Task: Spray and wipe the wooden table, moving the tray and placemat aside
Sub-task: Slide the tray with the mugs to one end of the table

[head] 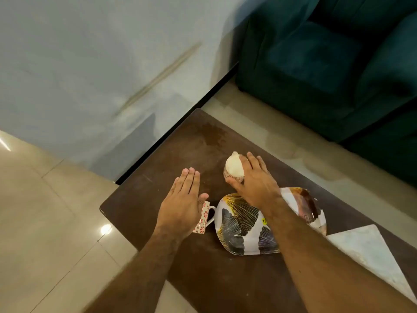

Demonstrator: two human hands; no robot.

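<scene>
Wooden table [171, 150]: tray [239, 224] btwn grips.

a home living room, dark wooden table [171, 150] low over glossy beige floor tiles [45, 222], deep teal upholstered sofa [327, 64] close by, pale painted wall [90, 64], patterned serving tray [243, 224] and floral mug [204, 216] set out

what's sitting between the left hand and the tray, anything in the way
Yes, a mug with a red flower pattern stands on the wooden table directly between the left hand and the tray, partly under the hand and just beside the tray's left rim.
</scene>
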